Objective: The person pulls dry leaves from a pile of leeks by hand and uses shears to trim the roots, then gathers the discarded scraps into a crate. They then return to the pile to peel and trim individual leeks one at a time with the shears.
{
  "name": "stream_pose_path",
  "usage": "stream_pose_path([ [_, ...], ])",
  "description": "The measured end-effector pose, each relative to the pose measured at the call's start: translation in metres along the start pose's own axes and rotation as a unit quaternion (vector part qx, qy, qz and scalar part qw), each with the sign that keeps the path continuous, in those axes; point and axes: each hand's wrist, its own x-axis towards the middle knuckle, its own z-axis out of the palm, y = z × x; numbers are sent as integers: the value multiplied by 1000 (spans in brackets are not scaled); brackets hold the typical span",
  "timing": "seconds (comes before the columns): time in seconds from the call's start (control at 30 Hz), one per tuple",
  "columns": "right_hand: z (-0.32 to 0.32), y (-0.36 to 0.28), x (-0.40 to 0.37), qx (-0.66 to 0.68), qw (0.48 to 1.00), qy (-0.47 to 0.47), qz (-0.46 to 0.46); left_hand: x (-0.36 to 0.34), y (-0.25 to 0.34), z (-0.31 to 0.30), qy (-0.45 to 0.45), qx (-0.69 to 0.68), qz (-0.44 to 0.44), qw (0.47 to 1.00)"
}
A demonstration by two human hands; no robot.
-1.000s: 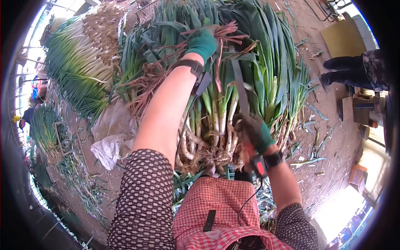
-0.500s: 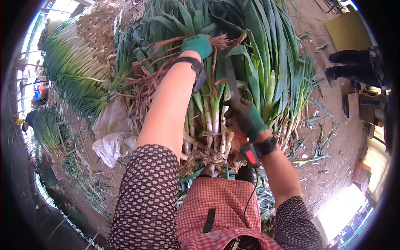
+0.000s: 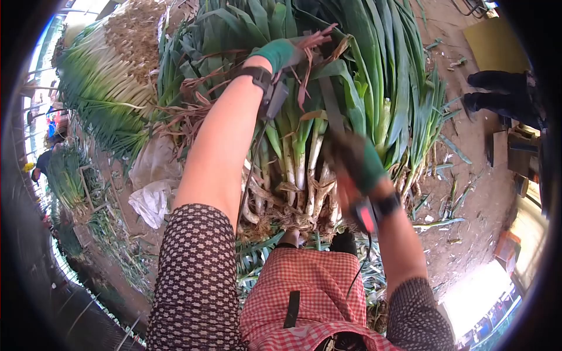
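Observation:
My left hand [image 3: 282, 54], in a green glove, is closed around a bunch of reddish-brown dry strips [image 3: 319, 38] above the leaves. My right hand [image 3: 358, 164], gloved in green and dark and blurred by motion, grips a knife. The knife's long grey blade [image 3: 332, 105] points up and away among the green leaves. Below both hands lies a big pile of leeks [image 3: 300, 161], white stalks and roots toward me, leaves pointing away. More dry strips [image 3: 202, 88] trail across the leaves to the left.
Another heap of leeks [image 3: 99, 88] lies at the upper left, with white plastic sheeting [image 3: 153, 202] near it. Leaf scraps [image 3: 439, 223] litter the earth floor. Another person's dark-clad legs [image 3: 497, 90] show at the right, beside a yellowish board [image 3: 494, 50].
My left hand has shifted slightly left with the dry strips. My right hand has moved a little down and to the right, the knife with it.

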Motion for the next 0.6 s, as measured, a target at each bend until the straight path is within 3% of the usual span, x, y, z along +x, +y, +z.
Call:
stream_pose_path([
  [0.07, 4, 12, 60, 234, 939, 58, 243, -7, 11, 1, 20, 55, -72, 996],
  [0.17, 28, 21, 82, 289, 930, 121, 194, -34, 21, 8, 88, 14, -138, 986],
  [0.2, 40, 46, 64, 184, 960, 151, 149, -33, 25, 14, 113, -3, -141, 984],
  [0.27, 57, 47, -13, 373, 895, 213, 119, -31, 4, 24, 171, -52, -205, 962],
  [0.3, 49, 30, -48, 322, 898, 228, 192, -33, -10, 29, 198, -76, -238, 948],
  [0.33, 40, 11, -82, 275, 894, 236, 265, -41, -21, 32, 213, -128, -202, 947],
  [0.4, 29, -13, -127, 348, 841, 152, 386, -62, -25, 34, 163, -399, -152, 889],
  [0.43, 30, -14, -143, 324, 846, 103, 410, -78, -29, 30, 142, -522, -122, 832],
  [0.47, 33, -14, -156, 301, 848, 57, 431, -98, -41, 40, 187, -551, -6, 813],
  [0.53, 34, -20, -169, 297, 854, 22, 427, -153, -60, 39, 199, -616, 18, 762],
  [0.57, 34, -25, -169, 280, 858, 7, 432, -179, -65, 27, 170, -656, -74, 731],
  [0.6, 35, -29, -167, 272, 862, 10, 428, -192, -66, 27, 185, -677, -67, 709],
])
